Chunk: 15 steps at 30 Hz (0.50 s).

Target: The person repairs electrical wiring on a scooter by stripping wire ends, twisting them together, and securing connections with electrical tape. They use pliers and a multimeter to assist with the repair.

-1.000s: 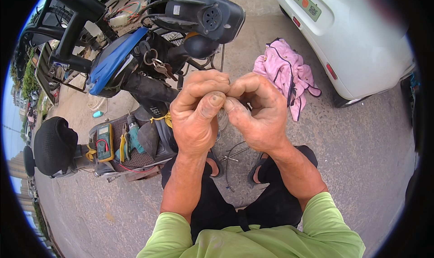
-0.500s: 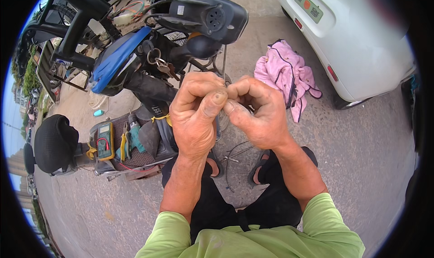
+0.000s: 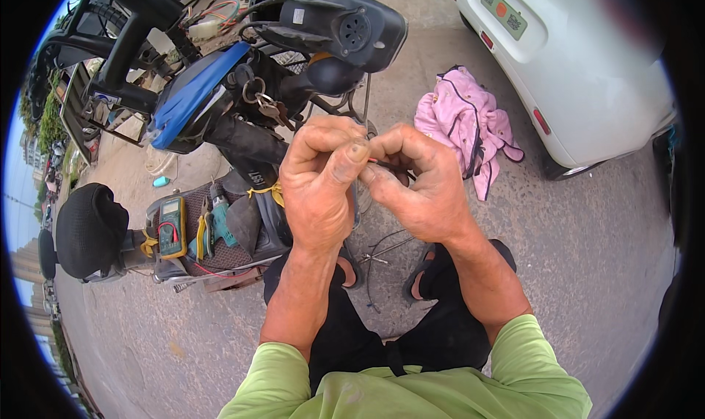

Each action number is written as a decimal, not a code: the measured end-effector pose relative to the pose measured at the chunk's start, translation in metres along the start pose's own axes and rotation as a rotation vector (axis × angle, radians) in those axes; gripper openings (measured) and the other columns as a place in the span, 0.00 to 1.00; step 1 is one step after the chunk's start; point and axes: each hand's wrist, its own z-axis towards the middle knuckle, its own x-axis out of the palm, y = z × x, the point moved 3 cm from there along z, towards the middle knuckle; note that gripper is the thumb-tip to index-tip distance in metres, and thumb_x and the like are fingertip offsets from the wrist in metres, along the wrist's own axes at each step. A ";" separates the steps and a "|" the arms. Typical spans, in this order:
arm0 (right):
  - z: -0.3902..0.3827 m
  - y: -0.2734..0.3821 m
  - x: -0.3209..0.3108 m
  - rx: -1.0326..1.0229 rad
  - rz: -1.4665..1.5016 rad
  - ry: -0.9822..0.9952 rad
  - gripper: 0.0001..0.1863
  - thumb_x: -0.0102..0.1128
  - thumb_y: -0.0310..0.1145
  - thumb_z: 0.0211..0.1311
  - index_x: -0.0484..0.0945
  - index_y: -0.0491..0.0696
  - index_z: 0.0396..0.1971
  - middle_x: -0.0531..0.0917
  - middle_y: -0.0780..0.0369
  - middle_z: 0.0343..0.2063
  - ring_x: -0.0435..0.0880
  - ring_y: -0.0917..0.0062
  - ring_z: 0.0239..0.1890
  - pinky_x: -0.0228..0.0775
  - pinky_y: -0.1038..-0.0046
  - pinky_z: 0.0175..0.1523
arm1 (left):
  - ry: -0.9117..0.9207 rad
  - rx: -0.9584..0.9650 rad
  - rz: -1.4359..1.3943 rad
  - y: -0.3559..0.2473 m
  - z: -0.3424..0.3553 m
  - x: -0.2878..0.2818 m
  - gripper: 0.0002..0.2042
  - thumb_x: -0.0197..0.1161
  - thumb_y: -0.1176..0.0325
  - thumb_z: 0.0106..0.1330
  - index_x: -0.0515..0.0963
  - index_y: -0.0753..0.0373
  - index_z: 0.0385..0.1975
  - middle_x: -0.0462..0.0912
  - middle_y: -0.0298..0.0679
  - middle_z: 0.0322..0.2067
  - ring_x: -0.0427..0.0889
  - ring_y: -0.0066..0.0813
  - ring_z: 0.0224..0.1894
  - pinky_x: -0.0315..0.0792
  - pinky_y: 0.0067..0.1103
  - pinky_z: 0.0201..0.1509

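L hand (image 3: 319, 180) & R hand (image 3: 418, 188) both pinch shut on thin wire (image 3: 376, 161) held chest-high over scooter footboard (image 3: 220, 254). Risk: grimy fingertips slip, wire end springs loose.

your curled fingers (image 3: 345, 162) hide most of the thin wire (image 3: 378, 162) pinched between them, and the white car (image 3: 580, 74) runs off the upper right edge.
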 end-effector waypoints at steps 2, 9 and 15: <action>0.000 -0.002 0.000 0.013 0.043 -0.001 0.06 0.68 0.21 0.62 0.81 0.39 0.37 0.81 0.68 0.30 0.75 0.90 0.31 0.71 0.82 0.34 | 0.006 -0.022 -0.017 0.001 0.001 -0.001 0.06 0.72 0.73 0.66 0.80 0.65 0.32 0.81 0.40 0.41 0.79 0.27 0.44 0.73 0.26 0.53; -0.001 -0.002 0.001 0.035 0.172 0.002 0.06 0.66 0.23 0.65 0.80 0.39 0.40 0.82 0.67 0.31 0.77 0.90 0.34 0.72 0.83 0.40 | -0.008 -0.097 -0.055 0.000 0.001 -0.004 0.12 0.71 0.70 0.68 0.82 0.69 0.46 0.85 0.44 0.45 0.82 0.29 0.48 0.74 0.25 0.56; 0.002 -0.005 -0.006 0.101 0.303 -0.063 0.07 0.65 0.28 0.69 0.80 0.40 0.41 0.82 0.69 0.30 0.75 0.91 0.30 0.69 0.84 0.35 | 0.021 -0.080 0.036 -0.004 0.003 -0.008 0.20 0.74 0.67 0.66 0.81 0.70 0.53 0.85 0.44 0.45 0.82 0.31 0.51 0.74 0.26 0.59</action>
